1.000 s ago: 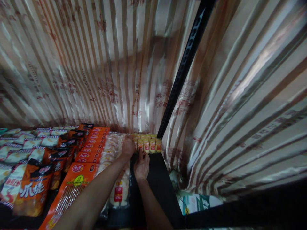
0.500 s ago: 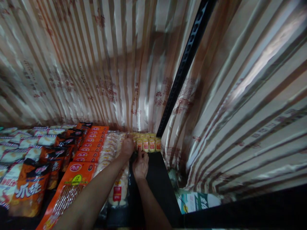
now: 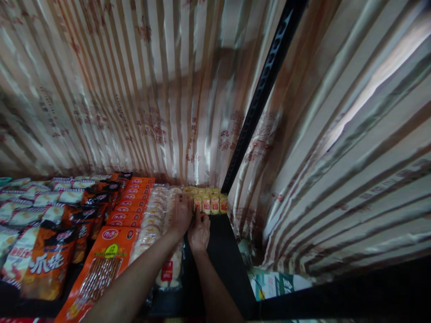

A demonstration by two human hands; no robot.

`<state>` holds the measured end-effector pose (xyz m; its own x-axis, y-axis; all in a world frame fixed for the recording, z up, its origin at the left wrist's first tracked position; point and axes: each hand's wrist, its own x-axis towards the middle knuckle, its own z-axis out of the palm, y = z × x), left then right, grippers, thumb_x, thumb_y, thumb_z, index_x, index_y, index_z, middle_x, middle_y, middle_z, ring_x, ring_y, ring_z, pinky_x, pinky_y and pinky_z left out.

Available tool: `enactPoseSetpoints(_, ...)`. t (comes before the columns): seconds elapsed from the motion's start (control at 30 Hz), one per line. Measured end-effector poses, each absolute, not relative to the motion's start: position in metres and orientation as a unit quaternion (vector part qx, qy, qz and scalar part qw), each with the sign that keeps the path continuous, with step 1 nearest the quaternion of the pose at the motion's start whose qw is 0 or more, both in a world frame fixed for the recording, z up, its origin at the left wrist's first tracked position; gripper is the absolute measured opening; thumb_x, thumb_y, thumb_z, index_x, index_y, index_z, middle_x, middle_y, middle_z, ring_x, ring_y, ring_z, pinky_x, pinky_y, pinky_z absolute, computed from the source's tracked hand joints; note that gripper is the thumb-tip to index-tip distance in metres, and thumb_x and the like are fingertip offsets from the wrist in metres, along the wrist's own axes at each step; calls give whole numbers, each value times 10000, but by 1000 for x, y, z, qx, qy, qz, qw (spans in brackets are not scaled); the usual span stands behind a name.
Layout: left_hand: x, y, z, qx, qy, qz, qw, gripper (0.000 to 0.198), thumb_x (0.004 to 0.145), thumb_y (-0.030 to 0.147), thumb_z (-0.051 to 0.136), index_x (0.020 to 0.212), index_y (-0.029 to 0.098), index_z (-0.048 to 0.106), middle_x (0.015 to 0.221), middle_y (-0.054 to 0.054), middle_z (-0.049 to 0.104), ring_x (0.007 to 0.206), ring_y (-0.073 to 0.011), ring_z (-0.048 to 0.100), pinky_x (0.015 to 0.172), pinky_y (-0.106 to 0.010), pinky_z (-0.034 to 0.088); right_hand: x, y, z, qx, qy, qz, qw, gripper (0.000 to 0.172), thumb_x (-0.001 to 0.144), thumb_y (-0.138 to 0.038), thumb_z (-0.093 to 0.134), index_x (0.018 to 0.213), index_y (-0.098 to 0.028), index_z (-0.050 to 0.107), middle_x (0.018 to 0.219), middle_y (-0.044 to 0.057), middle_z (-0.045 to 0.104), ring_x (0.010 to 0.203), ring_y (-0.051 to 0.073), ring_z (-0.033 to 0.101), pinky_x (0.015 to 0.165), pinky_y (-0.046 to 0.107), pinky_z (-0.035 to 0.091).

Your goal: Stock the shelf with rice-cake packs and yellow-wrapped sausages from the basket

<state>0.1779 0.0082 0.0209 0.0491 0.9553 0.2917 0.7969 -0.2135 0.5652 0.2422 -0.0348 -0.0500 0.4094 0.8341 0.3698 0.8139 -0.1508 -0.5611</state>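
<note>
Small yellow packs with red-and-white labels (image 3: 214, 204) stand in short rows at the back end of the black shelf (image 3: 225, 251). My right hand (image 3: 199, 231) is at the front of these rows, its fingers drawn together at the leftmost front pack. Beside it, my left hand (image 3: 182, 214) is at the left side of the rows, over the clear bags of pale round pieces (image 3: 172, 279). The back of the left hand faces me, and its fingertips are hidden. My left forearm crosses above the clear bags and the orange flat packs (image 3: 111, 242).
Orange-and-black snack bags (image 3: 50, 264) and white-and-yellow bags (image 3: 20, 217) fill the left side. A black slotted post (image 3: 256, 107) rises at the shelf's back right corner. Striped plastic sheeting (image 3: 168, 89) hangs behind and right. A green-and-white package (image 3: 274, 287) lies beyond the right edge.
My left hand has turned and come slightly nearer to me, beside the right hand. My right hand stays at the front yellow packs. The view has shifted slightly.
</note>
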Motion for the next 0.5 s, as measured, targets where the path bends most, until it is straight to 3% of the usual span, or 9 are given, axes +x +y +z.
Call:
enactPoseSetpoints(0.23,181,-19,19,832,536,124,67,375,855,85,351,1165,112,561,1211,-126,571,1181,-226,475,1025,-366,359,247,-32,-56,-761,-551,28,342,570,784,-69,365,1322,-235,452,1008,86,512,950,207,469,809,293,441)
enactPoseSetpoints(0.5,186,-13,14,842,532,82,37,387,840,43,348,1154,71,571,1284,-164,532,1256,-234,426,1069,-398,301,246,-33,-53,-765,-548,34,337,546,774,-94,402,1297,-232,477,1012,87,518,943,210,480,803,291,448)
